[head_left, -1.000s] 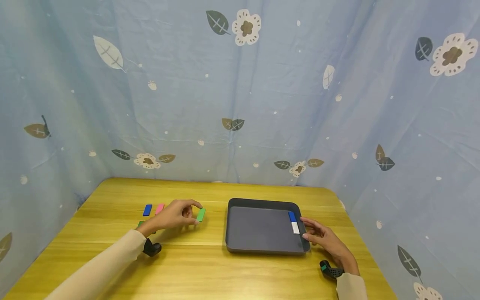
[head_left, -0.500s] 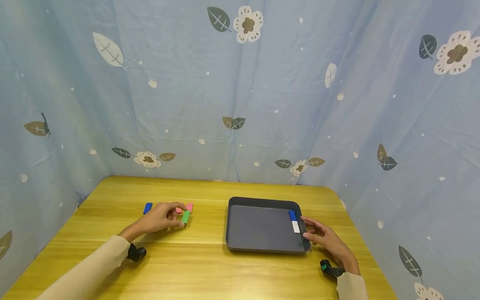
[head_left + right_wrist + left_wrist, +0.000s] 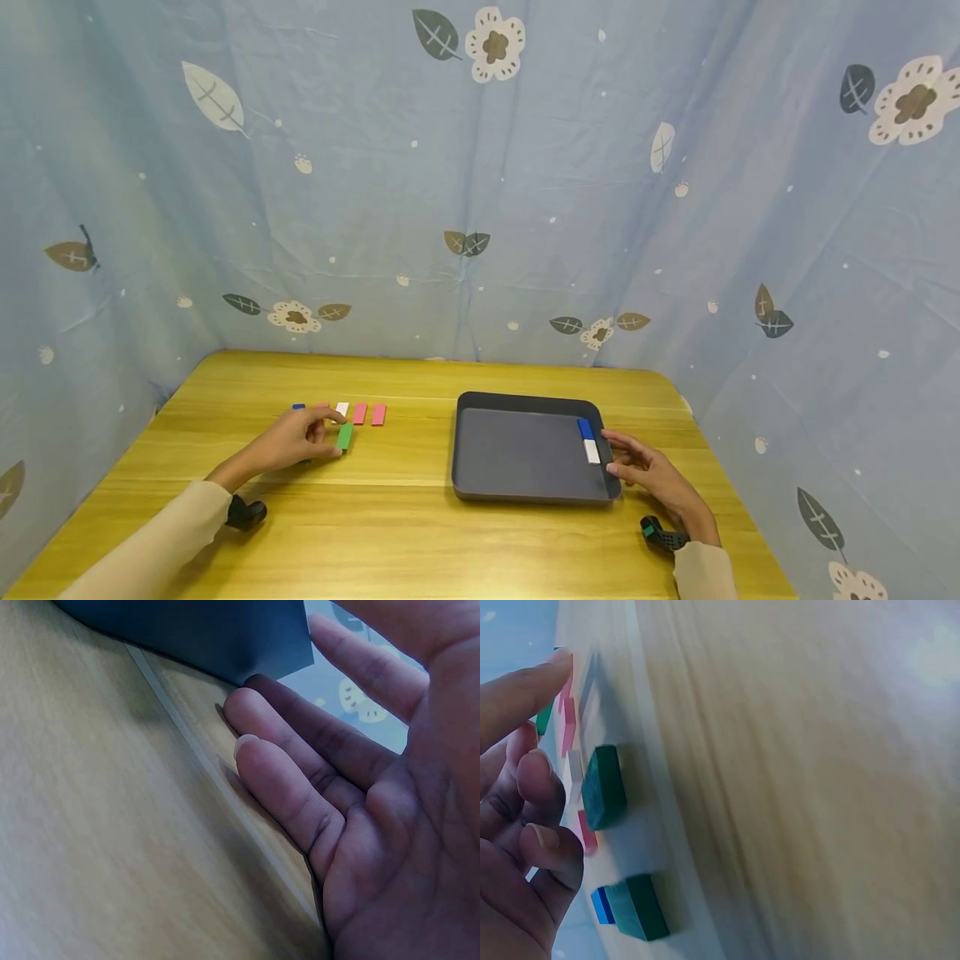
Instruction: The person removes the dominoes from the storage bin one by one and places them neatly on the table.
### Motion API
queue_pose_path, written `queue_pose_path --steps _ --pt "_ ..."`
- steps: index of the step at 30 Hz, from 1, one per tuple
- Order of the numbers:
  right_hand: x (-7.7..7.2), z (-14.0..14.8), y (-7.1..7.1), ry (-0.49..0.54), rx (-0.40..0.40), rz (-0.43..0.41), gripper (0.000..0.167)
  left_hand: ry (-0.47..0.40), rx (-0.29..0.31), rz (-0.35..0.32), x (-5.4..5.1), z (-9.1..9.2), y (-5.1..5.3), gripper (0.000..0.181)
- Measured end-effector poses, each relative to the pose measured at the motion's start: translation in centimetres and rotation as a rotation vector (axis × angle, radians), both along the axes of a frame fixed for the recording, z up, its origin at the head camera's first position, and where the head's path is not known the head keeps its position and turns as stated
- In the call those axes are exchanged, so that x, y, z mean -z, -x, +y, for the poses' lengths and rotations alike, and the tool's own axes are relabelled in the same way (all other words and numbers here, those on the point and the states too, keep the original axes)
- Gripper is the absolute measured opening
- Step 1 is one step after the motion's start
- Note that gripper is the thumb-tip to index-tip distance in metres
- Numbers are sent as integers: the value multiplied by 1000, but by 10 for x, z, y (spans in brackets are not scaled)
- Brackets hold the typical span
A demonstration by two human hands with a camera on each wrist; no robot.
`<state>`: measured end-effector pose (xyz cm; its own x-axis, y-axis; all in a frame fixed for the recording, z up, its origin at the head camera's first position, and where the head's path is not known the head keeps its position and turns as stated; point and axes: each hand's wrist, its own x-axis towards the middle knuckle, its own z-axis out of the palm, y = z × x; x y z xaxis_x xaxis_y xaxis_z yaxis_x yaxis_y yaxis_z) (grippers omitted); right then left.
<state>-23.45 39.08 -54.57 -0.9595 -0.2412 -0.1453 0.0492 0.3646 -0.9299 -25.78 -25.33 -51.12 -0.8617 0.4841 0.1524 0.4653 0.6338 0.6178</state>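
My left hand [image 3: 288, 443] pinches a bright green block [image 3: 345, 437] between thumb and index finger, above the left part of the table. Behind it stands a row of small flat blocks: a white block [image 3: 342, 409], pink blocks [image 3: 360, 413] and a partly hidden blue block [image 3: 298, 407]. Two dark green blocks [image 3: 604, 787] lie under the hand in the left wrist view. My right hand [image 3: 656, 479] rests its fingertips at the right rim of a dark grey tray [image 3: 525, 498], fingers loosely extended. Inside, a blue block [image 3: 585, 429] and a white block [image 3: 592, 452] lie end to end.
The wooden table [image 3: 420, 542] runs back to a blue patterned curtain [image 3: 480, 167], which also encloses both sides. The tray's raised walls stand right of the middle. Bare wood separates the tray from the row of blocks.
My left hand has carried the green block leftward, away from the tray, uncovering pink and white blocks while covering dark green ones. The right hand and tray have stayed in place.
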Motion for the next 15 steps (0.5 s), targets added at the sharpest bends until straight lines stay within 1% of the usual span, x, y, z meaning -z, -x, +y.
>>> queue_pose_path --steps 5,10,15 --pt "-1 0 -1 4 3 -2 62 20 -5 -9 2 -7 1 47" --pt "-2 0 -2 7 -2 8 62 53 -18 -36 5 -12 2 48" --pt "-2 -1 0 1 4 10 62 52 -21 -56 6 -13 2 51"
